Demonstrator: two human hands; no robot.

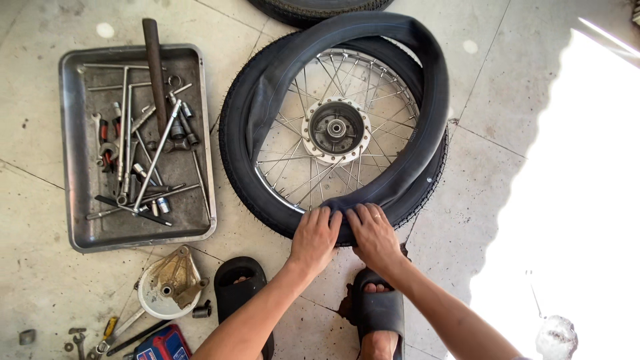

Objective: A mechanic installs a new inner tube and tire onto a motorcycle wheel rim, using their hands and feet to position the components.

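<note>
We list: metal tray (77, 153), left of frame, holding wrenches (143, 157), perhaps sockets; left hand (315, 238) and right hand (373, 235) pressed flat, fingers together, on inner tube (427, 100) over tyre (233, 147).

Second tyre (319, 9) beyond the spoked wheel (335, 129) is getting cut off by the top edge. Both hands are hiding the inner tube's (427, 93) near stretch. Red box (162, 346) near the wheel is running off bottom; tray's (75, 200) small sockets are blurring together.

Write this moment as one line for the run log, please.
left hand: pressing tube | right hand: pressing tube | tube: loose over wheel | tool tray: left of wheel
</note>
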